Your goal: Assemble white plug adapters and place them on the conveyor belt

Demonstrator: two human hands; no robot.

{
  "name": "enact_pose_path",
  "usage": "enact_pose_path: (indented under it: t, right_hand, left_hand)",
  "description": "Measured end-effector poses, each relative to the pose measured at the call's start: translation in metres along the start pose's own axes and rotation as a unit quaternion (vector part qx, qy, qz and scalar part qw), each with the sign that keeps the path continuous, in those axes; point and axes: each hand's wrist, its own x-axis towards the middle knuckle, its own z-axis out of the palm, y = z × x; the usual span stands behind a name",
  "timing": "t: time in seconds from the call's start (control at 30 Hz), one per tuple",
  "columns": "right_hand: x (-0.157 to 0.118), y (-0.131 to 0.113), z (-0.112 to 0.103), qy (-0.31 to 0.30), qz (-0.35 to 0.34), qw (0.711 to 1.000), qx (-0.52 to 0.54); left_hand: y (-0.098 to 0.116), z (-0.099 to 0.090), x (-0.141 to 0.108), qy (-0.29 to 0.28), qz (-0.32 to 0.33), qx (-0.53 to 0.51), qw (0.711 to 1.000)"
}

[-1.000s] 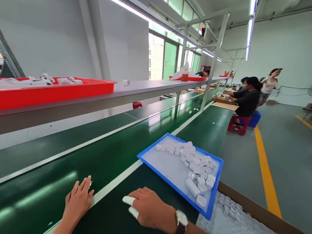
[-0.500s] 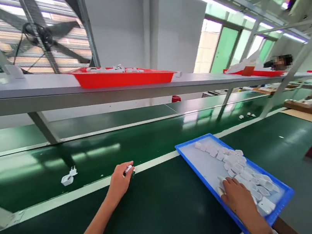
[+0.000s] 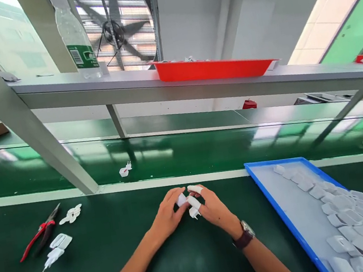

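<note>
My left hand (image 3: 166, 215) pinches a white plastic housing (image 3: 181, 200) between thumb and fingers. Facing it, almost touching, my right hand (image 3: 217, 211) has white covers on two fingertips and is closed around a white plug piece (image 3: 194, 213), whose thin pins point down. The fingers partly hide both pieces, and I cannot tell whether they are joined. To the right lies a blue-rimmed tray (image 3: 278, 214) with many white plastic housings (image 3: 344, 209) in it. Red-handled pliers (image 3: 42, 232) lie at the left, beside white plug parts (image 3: 57, 250) and a flat white piece (image 3: 72, 214).
A metal shelf (image 3: 126, 83) crosses above the bench, carrying a red tray (image 3: 212, 68) and a plastic bottle (image 3: 77, 42). Its slanted post (image 3: 36, 125) meets the bench edge at left. Beyond the pale edge strip runs a green belt (image 3: 191, 152) with a white plug (image 3: 125, 170) on it.
My right hand has left the blue tray and come together with my left hand over the bench. The view has turned left, bringing the pliers and bottle into sight.
</note>
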Motion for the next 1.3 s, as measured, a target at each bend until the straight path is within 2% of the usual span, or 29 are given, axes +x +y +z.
enact_pose_path:
  t: [0.1, 0.23, 0.37, 0.47, 0.53, 0.6, 0.7, 0.83, 0.9, 1.0, 1.1, 1.17, 1.23, 1.3]
  right_hand:
    - [-0.002, 0.013, 0.010, 0.010, -0.025, 0.995, -0.100]
    - [-0.013, 0.034, 0.030, -0.008, -0.078, 0.985, -0.152]
    - [-0.018, 0.042, 0.041, 0.027, -0.068, 0.990, -0.123]
    - [-0.021, 0.040, 0.040, 0.068, -0.070, 0.995, -0.029]
    - [-0.024, 0.036, 0.038, 0.089, -0.079, 0.992, 0.046]
    - [-0.027, 0.031, 0.036, 0.085, -0.088, 0.989, 0.078]
    - [-0.030, 0.024, 0.035, 0.059, -0.106, 0.990, 0.069]
    - [-0.028, 0.020, 0.031, 0.086, -0.148, 0.983, 0.072]
    - [-0.025, 0.020, 0.030, 0.094, -0.158, 0.979, 0.091]
    - [-0.023, 0.021, 0.028, 0.065, -0.172, 0.977, 0.111]
    - [-0.024, 0.024, 0.029, 0.045, -0.183, 0.976, 0.108]
    - [-0.025, 0.027, 0.032, 0.052, -0.186, 0.976, 0.105]
    - [-0.026, 0.031, 0.037, 0.073, -0.171, 0.976, 0.112]
    - [-0.028, 0.036, 0.043, 0.100, -0.127, 0.979, 0.128]
  left_hand:
    - [-0.023, -0.012, -0.004, 0.031, -0.058, 0.061, 0.996]
    - [-0.037, -0.011, -0.012, 0.015, -0.068, 0.087, 0.994]
    - [-0.024, -0.003, -0.021, 0.006, -0.009, 0.101, 0.995]
    - [-0.010, 0.005, -0.028, 0.014, 0.043, 0.058, 0.997]
    - [-0.003, 0.010, -0.032, 0.020, 0.026, -0.017, 0.999]
    - [0.001, 0.013, -0.033, 0.023, -0.019, -0.103, 0.994]
    - [0.005, 0.013, -0.030, 0.025, -0.091, -0.230, 0.969]
    - [0.009, 0.007, -0.026, -0.008, -0.175, -0.412, 0.894]
    - [0.010, 0.004, -0.025, -0.009, -0.205, -0.463, 0.862]
    - [0.009, 0.002, -0.026, 0.019, -0.229, -0.480, 0.846]
    - [0.009, 0.005, -0.028, 0.018, -0.230, -0.481, 0.846]
    - [0.009, 0.007, -0.028, 0.012, -0.222, -0.468, 0.855]
    - [0.009, 0.008, -0.028, 0.007, -0.204, -0.416, 0.886]
    - [0.006, 0.004, -0.026, 0.009, -0.164, -0.315, 0.935]
